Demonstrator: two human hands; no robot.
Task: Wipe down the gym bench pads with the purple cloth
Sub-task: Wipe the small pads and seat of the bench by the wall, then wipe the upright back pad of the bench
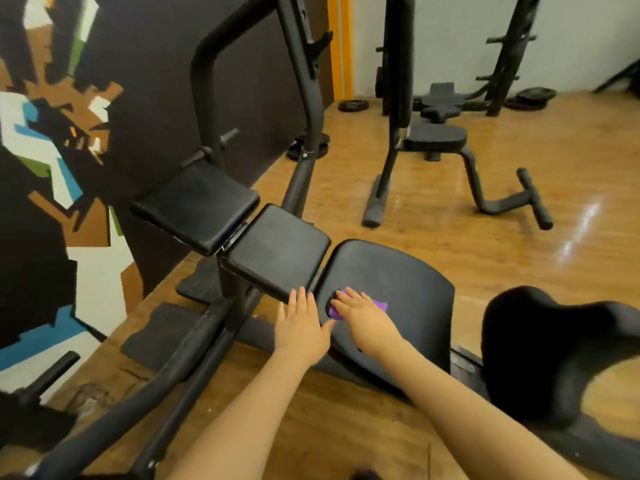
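Observation:
Three black bench pads lie in a row: a far pad [195, 204], a middle pad [277, 249] and a large rounded near pad [398, 282]. The purple cloth [380, 305] lies on the near pad's left part, mostly hidden under my right hand [360, 315], which presses flat on it with fingers spread. My left hand [301, 323] rests flat and open at the gap between the middle pad's near edge and the large pad's left side, holding nothing.
Black steel frame tubes [194, 344] run beneath the pads toward me. A curved black pad [540, 341] sits at the right. Another bench and rack [436, 140] stand beyond on the wooden floor, with weight plates [530, 98] by the wall. A painted dark wall is on the left.

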